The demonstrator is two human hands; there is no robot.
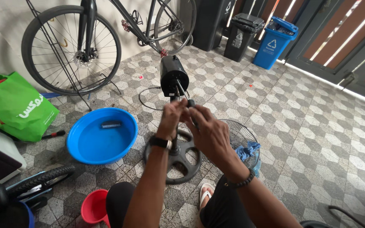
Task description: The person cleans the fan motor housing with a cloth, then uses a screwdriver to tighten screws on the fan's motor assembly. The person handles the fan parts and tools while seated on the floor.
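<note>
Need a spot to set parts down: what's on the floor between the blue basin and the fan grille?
In the head view, the fan's round black base sits between the blue basin and the fan grille, with the person's forearms above it.

Place: home's covered yard or porch, by the gate.
Floor: patterned grey hexagon tiles [317,126].
Boundary: slatted gate [339,38].
Household signs: parked bicycle [106,29], waste bins [243,36], blue recycling bin [273,42], blue wash basin [102,135], green shopping bag [15,105].

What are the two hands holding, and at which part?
Both the left hand and the right hand grip the fan motor at its front shaft, near the small black knob.
</note>
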